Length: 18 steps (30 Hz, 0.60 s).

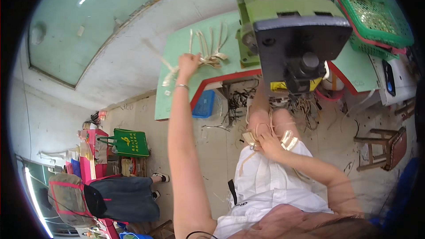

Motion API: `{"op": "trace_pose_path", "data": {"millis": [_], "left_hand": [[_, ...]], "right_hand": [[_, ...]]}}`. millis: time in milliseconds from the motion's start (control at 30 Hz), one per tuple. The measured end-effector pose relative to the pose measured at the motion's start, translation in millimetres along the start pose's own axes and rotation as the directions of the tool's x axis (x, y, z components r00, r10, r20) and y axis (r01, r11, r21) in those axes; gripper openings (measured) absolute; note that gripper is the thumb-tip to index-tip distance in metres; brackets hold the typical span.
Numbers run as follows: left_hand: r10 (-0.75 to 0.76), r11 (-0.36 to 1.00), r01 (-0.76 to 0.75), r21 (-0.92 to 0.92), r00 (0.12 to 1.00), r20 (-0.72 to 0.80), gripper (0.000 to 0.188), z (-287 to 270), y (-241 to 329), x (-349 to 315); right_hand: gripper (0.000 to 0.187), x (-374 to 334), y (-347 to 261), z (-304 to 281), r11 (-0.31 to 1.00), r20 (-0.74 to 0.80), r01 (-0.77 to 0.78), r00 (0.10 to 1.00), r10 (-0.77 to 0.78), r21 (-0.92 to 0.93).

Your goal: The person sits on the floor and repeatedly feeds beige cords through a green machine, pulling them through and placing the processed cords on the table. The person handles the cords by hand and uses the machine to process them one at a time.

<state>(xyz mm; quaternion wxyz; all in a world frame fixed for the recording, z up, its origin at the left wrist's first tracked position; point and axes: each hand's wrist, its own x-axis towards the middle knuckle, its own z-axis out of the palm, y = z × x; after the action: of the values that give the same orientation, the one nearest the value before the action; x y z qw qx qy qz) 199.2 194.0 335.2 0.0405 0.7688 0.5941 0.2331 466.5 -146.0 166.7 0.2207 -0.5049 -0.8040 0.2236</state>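
My left hand (189,64) is out over the green tabletop (177,99), its fingers closed on a pale beige strap (169,74) whose thin end is blurred. Right beside it lies a bunch of similar straps (213,57), their narrow ends fanned toward the far edge. On my lap, my right hand (269,145) has its fingers bent over thin beige straps. Shiny gold strap pieces (289,140) rest on both sides of that hand. Its fingertips are partly hidden, but they look closed on a strap.
A green machine with a dark head (303,40) stands ahead of me. Green baskets (376,35) are stacked at right, above a wooden stool (383,148). Below the table are a blue bin (204,104) and black scraps (241,104). Another person (119,199) is at lower left.
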Motion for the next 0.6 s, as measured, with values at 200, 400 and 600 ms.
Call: {"op": "trace_pose_path", "data": {"millis": [200, 400, 600], "left_hand": [[0.138, 0.973, -0.213, -0.087, 0.844, -0.518, 0.026, 33.5, 34.6, -24.5], [0.220, 0.934, -0.141, -0.328, 0.951, 0.217, 0.022, -49.0, 150.3, -154.2], [0.402, 0.764, -0.051, -0.643, 0.817, 0.413, 0.015, -57.7, 221.3, -220.0]], "right_hand": [[0.022, -0.6, 7.9, -10.8, 0.986, -0.073, -0.040, 0.996, 0.053, 0.159], [0.017, 4.7, -5.2, -75.8, 0.706, 0.137, -0.187, 0.982, 0.127, 0.683], [0.016, 24.1, -22.7, -251.3, 0.896, 0.226, 0.040, 0.962, -0.155, 0.443]]}}
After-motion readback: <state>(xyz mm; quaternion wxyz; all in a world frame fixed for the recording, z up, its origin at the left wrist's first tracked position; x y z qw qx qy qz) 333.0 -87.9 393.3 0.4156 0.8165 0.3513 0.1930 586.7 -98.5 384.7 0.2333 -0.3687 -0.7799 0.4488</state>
